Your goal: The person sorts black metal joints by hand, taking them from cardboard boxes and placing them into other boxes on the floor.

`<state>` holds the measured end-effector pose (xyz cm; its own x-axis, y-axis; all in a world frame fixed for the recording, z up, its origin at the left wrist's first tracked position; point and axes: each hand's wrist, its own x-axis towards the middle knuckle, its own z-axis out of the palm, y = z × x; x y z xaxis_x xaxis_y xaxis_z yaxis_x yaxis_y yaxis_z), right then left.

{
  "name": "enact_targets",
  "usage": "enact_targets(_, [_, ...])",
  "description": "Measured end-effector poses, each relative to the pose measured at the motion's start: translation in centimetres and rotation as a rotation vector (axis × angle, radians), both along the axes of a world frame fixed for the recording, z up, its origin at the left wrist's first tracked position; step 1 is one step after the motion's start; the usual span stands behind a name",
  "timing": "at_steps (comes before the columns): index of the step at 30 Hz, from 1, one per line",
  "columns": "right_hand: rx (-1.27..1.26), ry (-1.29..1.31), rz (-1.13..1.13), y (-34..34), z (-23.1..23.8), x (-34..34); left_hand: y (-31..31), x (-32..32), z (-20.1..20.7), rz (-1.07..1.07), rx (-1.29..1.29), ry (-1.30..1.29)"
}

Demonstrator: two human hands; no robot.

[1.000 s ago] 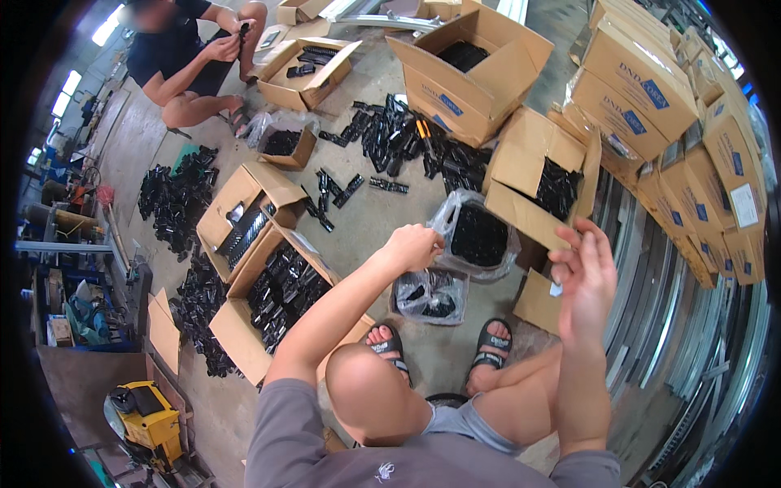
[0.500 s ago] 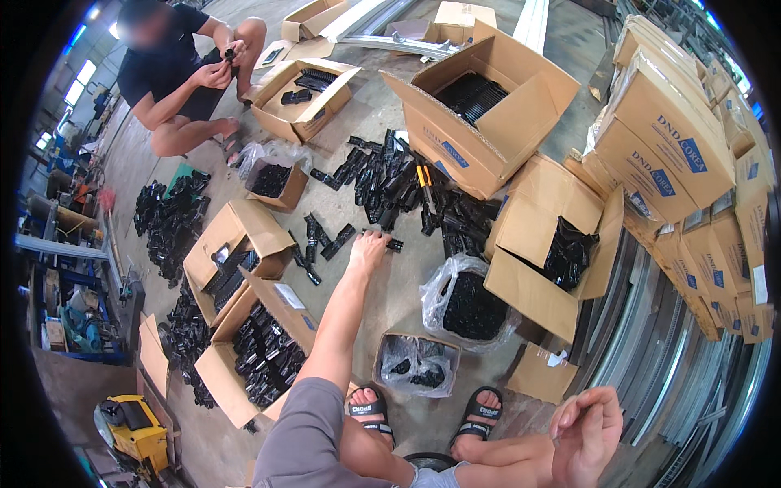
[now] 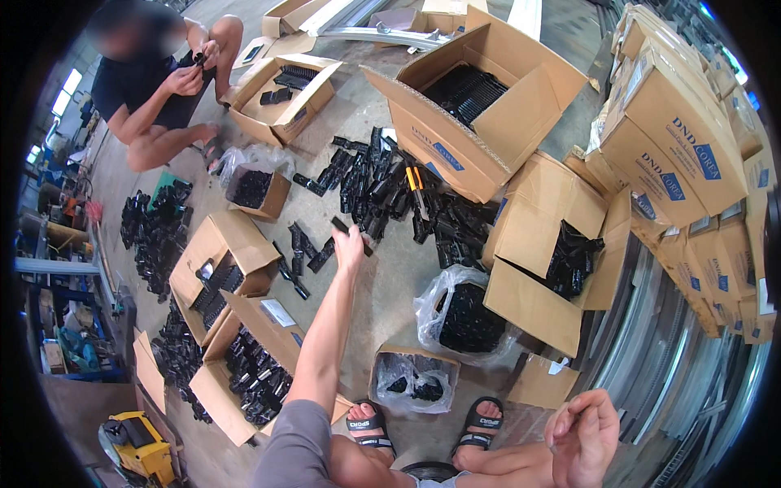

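My left hand (image 3: pixel 350 250) reaches out to the middle of the floor, its fingers closed round a black plastic part (image 3: pixel 339 225) whose end sticks out past them. A few loose black parts (image 3: pixel 303 244) lie just left of it. Beyond spreads a large heap of black parts (image 3: pixel 378 183), with an orange-handled tool (image 3: pixel 416 185) on top. My right hand (image 3: pixel 582 439) hovers above my right knee, its fingers curled inward and thumb near them. Whatever it holds, if anything, is too small or hidden to make out.
Open cardboard boxes with black parts stand around: a large box (image 3: pixel 439 150), a right-hand box (image 3: pixel 537 285) and a left-hand box (image 3: pixel 213 382). Near my feet are a plastic bag (image 3: pixel 427 313) and a lined small box (image 3: pixel 378 370). A co-worker (image 3: pixel 134 81) squats at far left, handling a black part.
My left hand has shifted left and lifted a black part, which now points up from its fingers. My right hand stays nearly still. The whole view has moved slightly.
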<state>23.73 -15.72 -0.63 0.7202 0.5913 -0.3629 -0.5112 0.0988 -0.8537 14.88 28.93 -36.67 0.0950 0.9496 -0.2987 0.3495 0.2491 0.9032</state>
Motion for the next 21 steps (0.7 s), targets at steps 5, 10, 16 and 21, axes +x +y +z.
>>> enact_targets(5, [-0.12, 0.052, 0.005, 1.1, 2.5, -0.5, -0.5, 3.1, 2.5, -0.423, 0.37, 0.684])
enact_targets(10, [-0.11, 0.023, -0.089, -1.5, 2.2, -2.1, -1.8, 5.2, 4.4, -0.624, 0.434, 0.853])
enact_targets(16, [-0.064, 0.007, 0.126, -0.5, 2.9, -2.0, -0.8, 0.9, 2.0, -0.682, 0.316, 1.023])
enact_targets(21, [0.068, -0.159, 0.124, -1.5, 2.4, -3.2, -2.3, -1.1, -1.4, -0.817, -0.012, 0.859])
